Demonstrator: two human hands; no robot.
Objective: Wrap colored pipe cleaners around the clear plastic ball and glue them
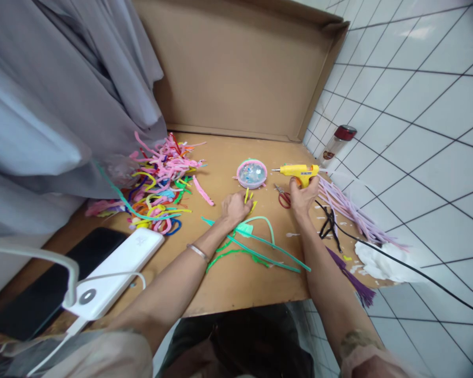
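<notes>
My right hand (pixel 302 197) grips the handle of a yellow glue gun (pixel 297 170), its nozzle pointing left. My left hand (pixel 236 208) is closed at the middle of the table, with short yellow pipe cleaner pieces (pixel 252 201) showing at its fingertips. Just beyond it sits a small round dish (pixel 252 174) with a pink rim and shiny, clear-looking contents. Red-handled scissors (pixel 284 198) lie between the dish and my right hand. Teal and green pipe cleaners (pixel 266 251) spread under and beside my left wrist.
A tangled heap of colored pipe cleaners (pixel 165 170) lies left, near a white power bank (pixel 118 268) and a black phone-like slab (pixel 90 252). Lilac stems (pixel 347 210), a purple tassel (pixel 350 275), a black cord (pixel 378 247) and a red-capped jar (pixel 337 142) are right. Cardboard (pixel 240 68) stands behind.
</notes>
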